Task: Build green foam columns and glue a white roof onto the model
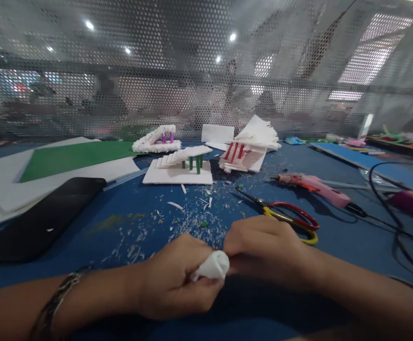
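Note:
My left hand (178,279) is closed around a rolled white piece (213,266), soft-looking like paper or thin foam, with its rounded end sticking out between thumb and fingers. Right beside it, my right hand (266,248) is a closed fist, its fingers pressed against the left hand near the roll. What sits inside those right fingers is hidden. Just beyond the right hand lie scissors (293,219) with red and yellow handles. White scraps and crumbs (195,215) are scattered over the blue table (121,237) in front of both hands.
A white stair model with green posts (188,163) stands ahead, with a purple-posted one (158,139) and a red-striped one (240,154) near it. A pink glue gun (321,189) with a black cable lies right. A black slab (46,218) and green sheet (78,158) lie left.

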`<move>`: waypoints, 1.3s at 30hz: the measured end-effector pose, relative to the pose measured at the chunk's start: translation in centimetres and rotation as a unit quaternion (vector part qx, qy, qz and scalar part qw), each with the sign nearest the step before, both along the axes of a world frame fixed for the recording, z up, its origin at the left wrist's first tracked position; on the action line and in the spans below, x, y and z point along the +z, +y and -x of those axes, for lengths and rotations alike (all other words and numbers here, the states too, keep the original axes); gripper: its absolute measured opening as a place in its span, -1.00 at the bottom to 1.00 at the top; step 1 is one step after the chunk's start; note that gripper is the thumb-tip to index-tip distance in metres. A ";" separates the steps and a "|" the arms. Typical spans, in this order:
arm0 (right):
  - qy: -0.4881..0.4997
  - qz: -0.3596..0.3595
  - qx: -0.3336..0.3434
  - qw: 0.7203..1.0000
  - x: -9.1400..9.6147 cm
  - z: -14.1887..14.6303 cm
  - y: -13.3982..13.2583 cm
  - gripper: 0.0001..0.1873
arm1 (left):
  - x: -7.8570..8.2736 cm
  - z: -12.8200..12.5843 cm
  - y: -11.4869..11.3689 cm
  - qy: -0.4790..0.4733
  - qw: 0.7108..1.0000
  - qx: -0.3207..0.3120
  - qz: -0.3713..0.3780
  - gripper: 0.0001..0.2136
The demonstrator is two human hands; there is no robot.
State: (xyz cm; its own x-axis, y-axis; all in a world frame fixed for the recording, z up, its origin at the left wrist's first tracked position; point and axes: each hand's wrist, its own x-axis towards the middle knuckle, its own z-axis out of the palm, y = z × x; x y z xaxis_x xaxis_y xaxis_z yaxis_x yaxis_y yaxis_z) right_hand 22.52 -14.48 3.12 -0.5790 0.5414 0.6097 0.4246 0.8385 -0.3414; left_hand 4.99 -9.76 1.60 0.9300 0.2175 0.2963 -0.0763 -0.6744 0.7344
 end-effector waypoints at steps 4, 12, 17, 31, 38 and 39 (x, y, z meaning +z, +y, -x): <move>0.042 0.097 -0.080 0.991 0.3 0.2 -0.3 -0.91 | 0.1 -0.2 0.5 -0.025 0.994 0.099 -0.049 -0.78; 0.072 0.139 -0.087 0.984 0.9 0.5 -0.9 -0.79 | -0.2 -0.6 0.4 0.022 0.988 0.120 -0.100 -0.83; 0.080 0.186 -0.058 0.978 0.9 0.6 -1.0 -0.85 | -0.4 -0.4 0.5 0.023 0.990 0.098 -0.101 -0.78; 0.094 0.200 -0.088 0.971 0.3 0.1 -0.3 -0.70 | -0.4 -0.5 0.8 0.012 0.994 0.092 -0.062 -0.81; 0.060 0.157 -0.090 0.982 0.8 -0.1 -0.4 -0.56 | -0.2 -0.6 0.7 0.008 0.992 0.108 -0.060 -0.79; 0.054 0.155 -0.093 0.982 0.9 -0.1 -0.5 -0.56 | -0.1 -0.6 0.7 0.007 0.992 0.106 -0.060 -0.78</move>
